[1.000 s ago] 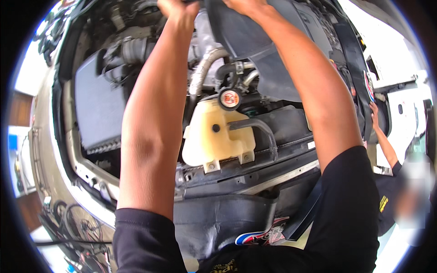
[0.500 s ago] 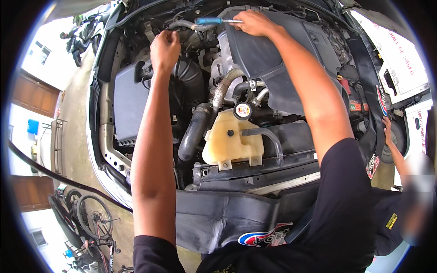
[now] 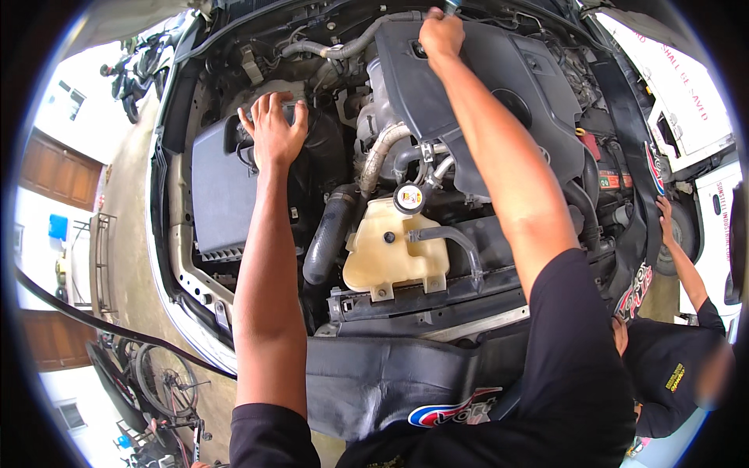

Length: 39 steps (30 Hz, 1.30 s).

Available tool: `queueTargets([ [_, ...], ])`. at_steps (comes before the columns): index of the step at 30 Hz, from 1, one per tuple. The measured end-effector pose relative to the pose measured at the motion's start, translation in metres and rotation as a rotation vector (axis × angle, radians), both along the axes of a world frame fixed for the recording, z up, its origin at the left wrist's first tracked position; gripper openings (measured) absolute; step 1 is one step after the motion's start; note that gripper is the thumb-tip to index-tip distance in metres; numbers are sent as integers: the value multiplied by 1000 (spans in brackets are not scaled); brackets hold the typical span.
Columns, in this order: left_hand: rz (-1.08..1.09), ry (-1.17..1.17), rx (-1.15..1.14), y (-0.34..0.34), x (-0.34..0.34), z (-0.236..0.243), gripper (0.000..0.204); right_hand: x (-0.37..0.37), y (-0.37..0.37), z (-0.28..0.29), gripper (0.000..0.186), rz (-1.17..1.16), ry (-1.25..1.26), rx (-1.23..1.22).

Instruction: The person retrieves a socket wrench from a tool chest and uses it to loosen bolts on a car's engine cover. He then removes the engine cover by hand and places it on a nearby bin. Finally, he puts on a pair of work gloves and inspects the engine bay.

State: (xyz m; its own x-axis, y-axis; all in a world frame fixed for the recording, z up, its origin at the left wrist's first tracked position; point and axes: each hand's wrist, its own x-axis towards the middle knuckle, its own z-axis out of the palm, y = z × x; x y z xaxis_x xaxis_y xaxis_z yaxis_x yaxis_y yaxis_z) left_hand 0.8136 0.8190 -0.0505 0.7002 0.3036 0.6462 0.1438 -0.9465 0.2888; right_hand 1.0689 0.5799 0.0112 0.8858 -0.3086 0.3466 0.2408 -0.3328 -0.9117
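Observation:
My right hand (image 3: 441, 35) grips a tool with a light blue part (image 3: 452, 6) at the far edge of the black engine cover (image 3: 413, 93), above a recess in it; much of the tool is hidden. My left hand (image 3: 273, 132) is spread with fingers apart over the air filter housing (image 3: 214, 195) and the dark intake parts beside it. Nearer me, the translucent coolant reservoir (image 3: 382, 261) with its round cap (image 3: 409, 197) sits beside a thick black hose (image 3: 328, 234).
A black protective mat (image 3: 359, 374) drapes over the car's front and right fender. A co-worker (image 3: 667, 366) stands at the right, one hand on the fender mat. Bicycles (image 3: 164, 374) and motorcycles (image 3: 140, 78) stand at the left. A white vehicle (image 3: 686, 93) is at the right.
My left hand has drawn back toward me and opened out. My right hand has turned, so the blue tool, lying crosswise half a second ago, now points away from me.

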Motion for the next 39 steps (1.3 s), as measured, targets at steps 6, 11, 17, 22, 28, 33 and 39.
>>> queueTargets([
  [6,58,91,19,34,-16,-10,40,-58,20,67,35,436,-353,-325],
  [11,51,50,-25,37,-10,-9,39,20,-143,80,42,277,-175,-125],
  [17,38,84,48,36,-6,-16,39,60,-239,27,45,287,-112,-99],
  [22,2,68,25,36,1,-13,37,69,-252,10,46,282,-268,-188],
  [28,-161,-64,-115,28,12,12,33,53,-255,17,41,618,-232,-712],
  [33,-666,-212,273,-164,128,109,48,56,-275,17,46,396,-475,-862],
  [39,-648,-23,838,-281,300,136,68,64,-259,16,45,374,-324,-836],
])
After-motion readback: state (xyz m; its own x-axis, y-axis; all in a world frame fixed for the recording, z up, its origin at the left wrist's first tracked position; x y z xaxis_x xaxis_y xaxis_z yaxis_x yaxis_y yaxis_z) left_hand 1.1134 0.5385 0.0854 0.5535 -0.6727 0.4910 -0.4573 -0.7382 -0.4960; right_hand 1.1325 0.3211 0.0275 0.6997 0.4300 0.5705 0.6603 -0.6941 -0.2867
